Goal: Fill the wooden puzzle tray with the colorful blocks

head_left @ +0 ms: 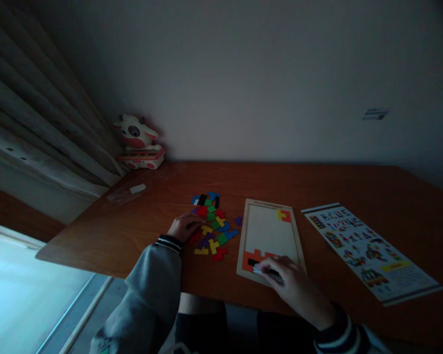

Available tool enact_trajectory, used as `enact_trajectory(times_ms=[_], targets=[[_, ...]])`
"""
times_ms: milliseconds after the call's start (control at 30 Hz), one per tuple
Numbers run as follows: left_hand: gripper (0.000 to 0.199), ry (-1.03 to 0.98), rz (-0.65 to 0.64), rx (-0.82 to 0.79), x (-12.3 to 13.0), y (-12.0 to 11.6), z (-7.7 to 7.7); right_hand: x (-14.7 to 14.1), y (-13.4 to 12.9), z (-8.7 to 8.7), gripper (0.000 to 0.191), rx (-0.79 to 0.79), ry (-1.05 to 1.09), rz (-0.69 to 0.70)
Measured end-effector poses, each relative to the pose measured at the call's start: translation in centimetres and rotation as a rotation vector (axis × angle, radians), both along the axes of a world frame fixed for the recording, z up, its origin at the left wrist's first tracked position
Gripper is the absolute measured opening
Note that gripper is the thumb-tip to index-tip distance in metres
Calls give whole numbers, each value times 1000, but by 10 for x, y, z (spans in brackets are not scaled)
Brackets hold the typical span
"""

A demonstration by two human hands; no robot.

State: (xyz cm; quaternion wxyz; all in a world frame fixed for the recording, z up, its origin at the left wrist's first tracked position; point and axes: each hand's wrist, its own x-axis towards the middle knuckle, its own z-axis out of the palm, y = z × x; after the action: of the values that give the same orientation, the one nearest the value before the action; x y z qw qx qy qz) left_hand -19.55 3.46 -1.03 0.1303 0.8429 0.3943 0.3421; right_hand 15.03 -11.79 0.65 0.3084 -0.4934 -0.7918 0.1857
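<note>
My left hand [185, 226] rests at the left edge of a loose group of coloured puzzle pieces [214, 224], its fingers bent over a few of them; whether it grips one is hidden. To the right lies a shallow wooden tray [243, 236]. Orange pieces [257, 255] sit in its lower left, and a yellow piece [281, 215] beside an orange one in its upper right corner. My right hand [290, 280] is over the tray's bottom edge, thumb and fingers pinched around a black piece [252, 263] at the lower left.
A printed pattern sheet [369, 250] lies right of the tray. At the table's back left stands a cow-shaped toy keyboard [140, 142], with a clear plastic bag [125, 194] in front of it. A curtain [40, 98] hangs at the left.
</note>
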Motion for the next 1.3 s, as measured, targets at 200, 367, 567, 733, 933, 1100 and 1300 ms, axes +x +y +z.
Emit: enact_trajectory(times_ms=[200, 367, 567, 733, 933, 1100, 1300], targets=[[15, -116, 56, 108, 7, -9, 13, 11, -3, 6, 6, -20, 110, -61], [17, -170, -3, 101, 42, -51, 26, 28, -21, 5, 18, -21, 179, -228], [17, -207, -170, 23, 118, -109, 21, 27, -40, -8, 23, -52, 193, -302], [18, -221, -190, -38, 147, -121, 9, 13, -41, -21, 26, -33, 205, -356], [18, -214, -203, -39, 143, -121, 7, 6, -39, -23, 18, 47, 73, -398], [16, -296, -263, -98, 148, -125, 7, 3, -44, -9, 19, 56, 151, -352], [20, -340, -364, -105, 164, -130, 10, 5, -52, -2, 20, -35, 348, -281]])
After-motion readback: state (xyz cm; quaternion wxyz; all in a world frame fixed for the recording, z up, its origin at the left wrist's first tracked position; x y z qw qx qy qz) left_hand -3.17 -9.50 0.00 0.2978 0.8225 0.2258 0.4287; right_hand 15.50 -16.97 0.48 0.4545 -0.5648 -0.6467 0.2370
